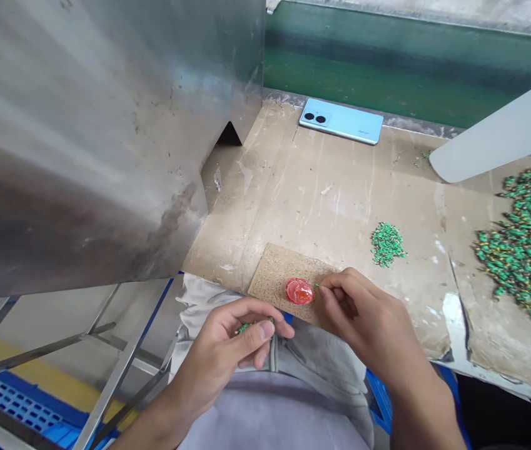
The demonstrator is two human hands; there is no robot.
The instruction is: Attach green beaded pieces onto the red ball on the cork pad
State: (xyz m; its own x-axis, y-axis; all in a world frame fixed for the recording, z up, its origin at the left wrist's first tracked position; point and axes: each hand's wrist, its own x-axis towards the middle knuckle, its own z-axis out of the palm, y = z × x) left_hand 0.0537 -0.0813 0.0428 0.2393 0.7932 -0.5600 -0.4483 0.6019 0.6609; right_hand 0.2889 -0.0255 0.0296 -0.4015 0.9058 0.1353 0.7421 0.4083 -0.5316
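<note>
My right hand (363, 315) pinches a tiny green piece at its fingertips, right beside a red blob (299, 291) that sits on a small cork pad (277, 278) at the table's near edge. My left hand (232, 347) hovers over my lap with its fingers curled around a few small green pieces (244, 327). A small heap of the same green pieces (387, 244) lies on the table beyond my right hand.
A big pile of green pieces (528, 247) covers the table's right side. A light blue phone (341, 121) lies at the far edge by a green wall. A large steel housing (96, 125) fills the left. A white blade (500, 134) juts in from the right.
</note>
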